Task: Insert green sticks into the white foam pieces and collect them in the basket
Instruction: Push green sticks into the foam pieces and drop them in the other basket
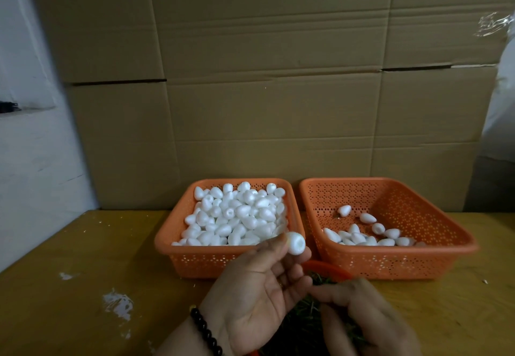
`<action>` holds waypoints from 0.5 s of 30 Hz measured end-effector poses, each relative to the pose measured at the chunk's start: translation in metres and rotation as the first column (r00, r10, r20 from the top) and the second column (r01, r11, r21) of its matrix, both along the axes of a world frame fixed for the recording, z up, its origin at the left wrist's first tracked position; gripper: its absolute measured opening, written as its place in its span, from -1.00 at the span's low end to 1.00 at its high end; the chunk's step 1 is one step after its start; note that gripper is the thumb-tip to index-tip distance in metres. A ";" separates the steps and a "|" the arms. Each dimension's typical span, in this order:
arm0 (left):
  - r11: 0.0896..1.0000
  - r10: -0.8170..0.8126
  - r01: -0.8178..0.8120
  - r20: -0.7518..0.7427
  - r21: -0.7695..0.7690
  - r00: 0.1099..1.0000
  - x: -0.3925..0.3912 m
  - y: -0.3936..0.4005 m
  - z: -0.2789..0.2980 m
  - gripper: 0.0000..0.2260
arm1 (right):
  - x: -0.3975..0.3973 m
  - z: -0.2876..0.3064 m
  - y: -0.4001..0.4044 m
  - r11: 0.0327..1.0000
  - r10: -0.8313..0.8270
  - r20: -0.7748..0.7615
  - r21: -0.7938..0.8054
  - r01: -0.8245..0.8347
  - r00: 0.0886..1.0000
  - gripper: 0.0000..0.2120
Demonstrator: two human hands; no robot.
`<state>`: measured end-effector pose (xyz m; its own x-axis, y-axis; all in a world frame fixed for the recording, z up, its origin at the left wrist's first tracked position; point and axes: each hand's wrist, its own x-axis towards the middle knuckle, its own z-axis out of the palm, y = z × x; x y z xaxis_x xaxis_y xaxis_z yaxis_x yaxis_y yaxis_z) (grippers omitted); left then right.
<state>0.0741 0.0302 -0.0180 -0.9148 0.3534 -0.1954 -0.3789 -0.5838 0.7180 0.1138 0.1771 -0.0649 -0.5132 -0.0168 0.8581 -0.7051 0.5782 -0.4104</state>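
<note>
Your left hand (259, 283) pinches one white foam piece (296, 243) between thumb and fingertips, raised in front of the gap between the two orange baskets. Your right hand (362, 314) is curled low over the pile of green sticks (303, 325) in the red-rimmed container (323, 268) nearest you; blur hides whether it has a stick yet, so I cannot tell.

The main risk, I judge, is pushing a stick in off-centre: the foam looks soft, and a slanted stick could break out through its side or crumble it. Squeeze too hard and you may dent it. You could also drag loose sticks out over the rim.

The finished pieces (370, 237) lie in the right basket (434, 265), mostly along its near wall. The left basket (178, 255) is heaped, so keep your wrist off its near rim. The table (83, 258) lies bare to your left, and cardboard boxes (264, 77) stand close behind the baskets.
</note>
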 end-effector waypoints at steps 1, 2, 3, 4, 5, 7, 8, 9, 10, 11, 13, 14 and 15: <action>1.000 -0.006 0.005 -0.021 -0.025 1.000 0.001 0.001 -0.001 -0.69 | 0.000 0.003 0.001 0.999 0.001 0.001 -0.054 -0.001 1.000 -0.83; 0.999 -0.011 0.009 -0.037 -0.041 0.999 0.002 0.001 -0.001 -0.71 | 0.000 0.005 0.002 0.995 0.003 0.003 -0.097 -0.003 1.000 -0.86; 0.999 -0.018 0.016 -0.049 -0.051 0.999 0.002 0.002 -0.001 -0.73 | -0.001 0.006 0.003 0.992 0.011 0.010 -0.129 -0.010 1.000 -0.88; 0.998 -0.027 0.024 -0.059 -0.057 0.998 0.003 0.002 0.000 -0.75 | -0.001 0.007 0.004 0.988 0.016 0.014 -0.151 -0.013 1.000 -0.88; 0.998 -0.037 0.033 -0.068 -0.061 0.997 0.004 0.003 0.001 -0.76 | -0.002 0.008 0.004 0.985 0.015 0.020 -0.170 -0.012 1.000 -0.86; 0.997 -0.054 0.049 -0.080 -0.065 0.995 0.006 0.003 0.002 -0.76 | -0.003 0.007 0.005 0.980 0.016 0.035 -0.200 -0.009 0.999 -0.81; 0.996 -0.059 0.053 -0.083 -0.069 0.995 0.007 0.003 0.003 -0.75 | -0.004 0.007 0.005 0.977 0.020 0.039 -0.213 -0.011 0.999 -0.81; 0.996 -0.061 0.055 -0.082 -0.074 0.995 0.008 0.004 0.003 -0.74 | -0.004 0.006 0.006 0.974 0.025 0.045 -0.228 -0.014 0.999 -0.82; 0.995 -0.061 0.054 -0.079 -0.081 0.995 0.008 0.005 0.004 -0.73 | -0.005 0.007 0.007 0.971 0.028 0.051 -0.239 -0.015 0.998 -0.80; 0.995 -0.060 0.053 -0.075 -0.087 0.995 0.008 0.005 0.004 -0.72 | -0.006 0.007 0.007 0.971 0.025 0.054 -0.240 -0.011 0.998 -0.78; 0.994 -0.059 0.052 -0.073 -0.100 0.996 0.009 0.007 0.004 -0.75 | -0.007 0.008 0.008 0.968 0.017 0.067 -0.252 0.000 0.998 -0.76; 0.993 -0.060 0.052 -0.076 -0.109 0.995 0.009 0.007 0.004 -0.76 | -0.008 0.008 0.008 0.957 0.024 0.085 -0.289 0.002 0.996 -0.73; 0.992 -0.060 0.050 -0.079 -0.118 0.995 0.009 0.008 0.004 -0.76 | -0.007 0.007 0.007 0.942 0.040 0.107 -0.337 -0.002 0.993 -0.71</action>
